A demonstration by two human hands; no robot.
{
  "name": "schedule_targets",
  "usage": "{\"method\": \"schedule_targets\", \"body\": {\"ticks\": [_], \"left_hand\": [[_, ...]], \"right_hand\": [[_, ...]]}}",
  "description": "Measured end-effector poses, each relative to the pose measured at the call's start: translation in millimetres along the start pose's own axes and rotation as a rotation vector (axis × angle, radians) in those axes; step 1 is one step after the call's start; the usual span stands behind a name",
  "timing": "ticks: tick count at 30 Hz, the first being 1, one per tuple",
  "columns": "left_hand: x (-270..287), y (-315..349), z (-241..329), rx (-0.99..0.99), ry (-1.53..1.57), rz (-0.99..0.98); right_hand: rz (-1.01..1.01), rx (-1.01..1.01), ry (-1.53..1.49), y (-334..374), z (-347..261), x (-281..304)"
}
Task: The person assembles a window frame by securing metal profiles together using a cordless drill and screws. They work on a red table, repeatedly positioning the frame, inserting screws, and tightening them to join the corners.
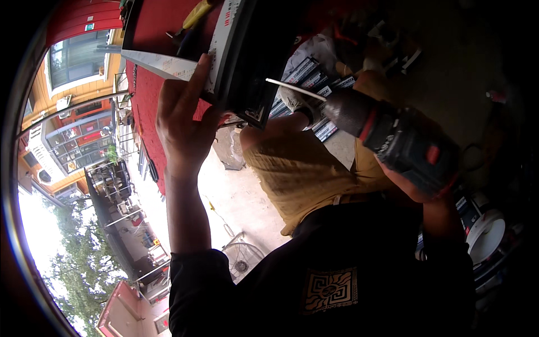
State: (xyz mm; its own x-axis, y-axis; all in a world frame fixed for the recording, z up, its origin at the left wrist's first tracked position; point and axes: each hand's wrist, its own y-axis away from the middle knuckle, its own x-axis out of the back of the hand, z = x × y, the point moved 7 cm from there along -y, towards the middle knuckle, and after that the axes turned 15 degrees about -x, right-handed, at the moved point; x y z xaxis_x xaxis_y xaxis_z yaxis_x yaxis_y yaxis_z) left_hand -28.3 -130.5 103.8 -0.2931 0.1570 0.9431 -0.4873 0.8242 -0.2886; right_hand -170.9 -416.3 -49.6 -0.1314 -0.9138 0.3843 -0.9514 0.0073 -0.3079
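A dark metal frame (247, 62) with a mitred corner rests at the edge of the red-covered table, a pale printed strip (223, 42) along its side. My left hand (188, 121) grips it near this corner, index finger laid along the strip and thumb by the edge. In my right hand (405, 181) is a black-and-red cordless drill (404, 143). Its long thin bit (295, 89) points toward the frame, and the tip looks apart from it. Most of my right fingers are hidden behind the drill's body.
A yellow-handled screwdriver (196, 14) lies on the red table (149, 112). Several printed dark-and-white packages (303, 70) lie on the floor by my shoe. A fan (241, 264) stands behind to the left, and a white roll (485, 236) sits at the right.
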Motion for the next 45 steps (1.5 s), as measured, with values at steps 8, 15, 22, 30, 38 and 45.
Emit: {"method": "schedule_targets", "body": {"ticks": [8,15,22,30,38,45], "left_hand": [[2.1,43.2,17.8,0.368,0.137,0.283],[-101.6,145.3,90.2,1.316,2.105,0.944],[-105.3,188.9,119.2,1.262,2.047,1.06],[-116.1,228.9,117.3,1.205,1.967,1.219],[-125.6,235.7,116.0,1.259,1.966,1.275],[-128.8,241.9,104.2,1.198,1.964,1.419]], "right_hand": [[0.024,0.265,0.654,31.1,-34.4,5.8],[-0.164,0.261,0.64,51.8,-46.3,-26.1],[-0.426,-0.111,0.157,38.3,-65.9,-76.4],[-0.552,-0.438,0.078,50.9,-56.7,-107.7],[-0.586,-0.606,0.084,50.3,-59.6,-118.7],[-0.618,-0.607,0.106,39.1,-69.8,-137.2]]}}
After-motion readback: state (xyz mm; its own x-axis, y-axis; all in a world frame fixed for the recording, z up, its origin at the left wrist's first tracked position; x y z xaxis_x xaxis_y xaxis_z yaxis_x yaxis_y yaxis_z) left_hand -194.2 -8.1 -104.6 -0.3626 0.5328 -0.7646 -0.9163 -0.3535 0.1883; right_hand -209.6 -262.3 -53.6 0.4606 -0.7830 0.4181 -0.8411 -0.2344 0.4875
